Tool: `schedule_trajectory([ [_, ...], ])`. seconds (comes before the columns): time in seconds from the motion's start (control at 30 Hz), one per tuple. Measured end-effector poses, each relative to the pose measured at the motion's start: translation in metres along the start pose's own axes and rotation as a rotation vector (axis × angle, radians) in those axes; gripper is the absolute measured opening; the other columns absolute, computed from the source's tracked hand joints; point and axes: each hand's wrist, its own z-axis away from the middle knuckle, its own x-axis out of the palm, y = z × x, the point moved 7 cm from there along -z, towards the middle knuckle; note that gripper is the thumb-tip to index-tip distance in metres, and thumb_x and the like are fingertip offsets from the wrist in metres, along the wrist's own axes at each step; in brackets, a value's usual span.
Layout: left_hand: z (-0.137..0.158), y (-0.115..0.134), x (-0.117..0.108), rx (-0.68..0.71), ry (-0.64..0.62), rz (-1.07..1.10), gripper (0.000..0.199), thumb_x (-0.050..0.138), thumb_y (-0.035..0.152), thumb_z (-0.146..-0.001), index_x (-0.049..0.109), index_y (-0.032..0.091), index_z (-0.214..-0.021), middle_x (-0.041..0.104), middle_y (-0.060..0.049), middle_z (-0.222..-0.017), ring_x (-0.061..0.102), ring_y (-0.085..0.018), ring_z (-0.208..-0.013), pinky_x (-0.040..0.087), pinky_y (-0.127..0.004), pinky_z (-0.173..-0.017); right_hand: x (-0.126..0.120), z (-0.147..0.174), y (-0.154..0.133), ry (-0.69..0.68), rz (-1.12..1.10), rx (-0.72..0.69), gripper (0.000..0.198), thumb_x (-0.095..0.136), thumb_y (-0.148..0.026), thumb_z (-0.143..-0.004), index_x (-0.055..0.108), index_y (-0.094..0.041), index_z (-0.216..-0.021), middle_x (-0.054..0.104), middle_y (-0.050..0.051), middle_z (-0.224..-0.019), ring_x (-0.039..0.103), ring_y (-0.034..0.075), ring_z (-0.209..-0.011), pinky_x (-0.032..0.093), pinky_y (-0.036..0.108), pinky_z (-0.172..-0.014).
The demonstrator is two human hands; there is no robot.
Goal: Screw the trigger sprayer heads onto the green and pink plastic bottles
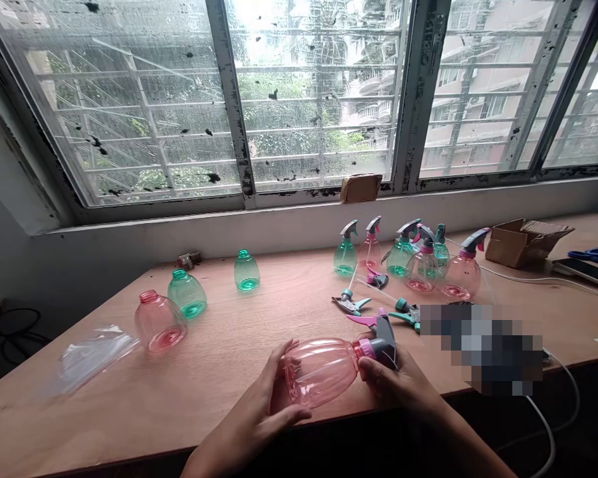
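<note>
A clear pink spray bottle (pixel 321 372) lies on its side between my hands, just above the table's front edge. Its grey spray head (pixel 385 342) with a pink collar sits on the neck and points right. My left hand (pixel 269 398) cups the bottle's base, fingers behind and thumb below. My right hand (pixel 393 375) grips the collar between thumb and fingers. Just beyond lie loose spray heads: a teal-and-grey one (pixel 349 304), another teal one (pixel 407 315) and a pink-and-grey one (pixel 377 279).
Headless bottles stand at left: one pink (pixel 160 322), two green (pixel 187 295) (pixel 247 271). A plastic bag (pixel 97 355) lies beside them. Several bottles with spray heads (pixel 421 269) stand back right, near a cardboard box (pixel 525 242). A blurred patch (pixel 483 345) covers something at right.
</note>
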Motion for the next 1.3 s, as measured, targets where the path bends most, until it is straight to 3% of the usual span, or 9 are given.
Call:
schedule_trajectory([
  [0.23, 0.0001, -0.0041, -0.0001, -0.003, 0.017, -0.083, 0.088, 0.073, 0.035, -0.089, 0.016, 0.036, -0.157, 0.024, -0.004, -0.168, 0.029, -0.032, -0.151, 0.021, -0.051, -0.126, -0.0011, 0.0025, 0.0001, 0.0, 0.014, -0.002, 0.041, 0.076, -0.052, -0.082, 0.059, -0.019, -0.1, 0.064, -0.003, -0.064, 0.052, 0.011, -0.048, 0.045, 0.023, -0.046],
  [0.43, 0.0013, -0.0037, -0.0014, -0.003, 0.003, -0.039, 0.071, 0.052, 0.049, -0.1, 0.015, 0.034, -0.159, 0.021, -0.004, -0.169, 0.024, -0.031, -0.153, 0.018, -0.051, -0.126, -0.0003, 0.0017, -0.001, 0.001, 0.023, 0.004, 0.043, 0.076, -0.054, -0.081, 0.059, -0.02, -0.101, 0.064, -0.003, -0.065, 0.052, 0.012, -0.047, 0.045, 0.024, -0.046],
  [0.63, -0.0013, -0.0032, 0.0018, 0.006, -0.007, -0.008, 0.088, 0.072, 0.035, -0.09, 0.014, 0.037, -0.157, 0.027, -0.007, -0.167, 0.038, -0.031, -0.147, 0.029, -0.049, -0.123, 0.0012, 0.0018, -0.0042, 0.003, 0.043, 0.006, 0.044, 0.076, -0.057, -0.08, 0.06, -0.02, -0.098, 0.064, -0.002, -0.064, 0.052, 0.013, -0.046, 0.045, 0.026, -0.045],
  [0.77, -0.0018, -0.0056, 0.0033, 0.005, -0.014, -0.011, 0.093, 0.075, 0.032, -0.088, 0.013, 0.035, -0.157, 0.029, -0.009, -0.165, 0.043, -0.031, -0.144, 0.033, -0.048, -0.121, 0.0015, 0.0009, -0.0039, -0.004, 0.046, 0.0, 0.042, 0.076, -0.056, -0.08, 0.06, -0.019, -0.092, 0.064, -0.002, -0.064, 0.052, 0.013, -0.046, 0.045, 0.026, -0.045],
  [1.03, 0.0017, -0.0017, -0.0013, -0.02, -0.005, -0.003, 0.068, 0.051, 0.048, -0.101, 0.015, 0.038, -0.158, 0.022, -0.003, -0.169, 0.032, -0.031, -0.15, 0.022, -0.05, -0.125, 0.0004, 0.0011, -0.0024, -0.007, 0.046, -0.016, 0.039, 0.076, -0.054, -0.081, 0.062, -0.019, -0.09, 0.063, -0.003, -0.063, 0.052, 0.012, -0.047, 0.045, 0.024, -0.045],
  [1.3, 0.0, -0.0036, 0.0007, -0.015, -0.001, 0.02, 0.089, 0.074, 0.033, -0.088, 0.018, 0.036, -0.157, 0.025, -0.006, -0.167, 0.03, -0.032, -0.151, 0.022, -0.052, -0.126, -0.0006, 0.001, -0.0035, 0.012, 0.062, -0.009, 0.044, 0.076, -0.057, -0.079, 0.061, -0.02, -0.098, 0.064, -0.002, -0.064, 0.052, 0.014, -0.047, 0.045, 0.026, -0.045],
])
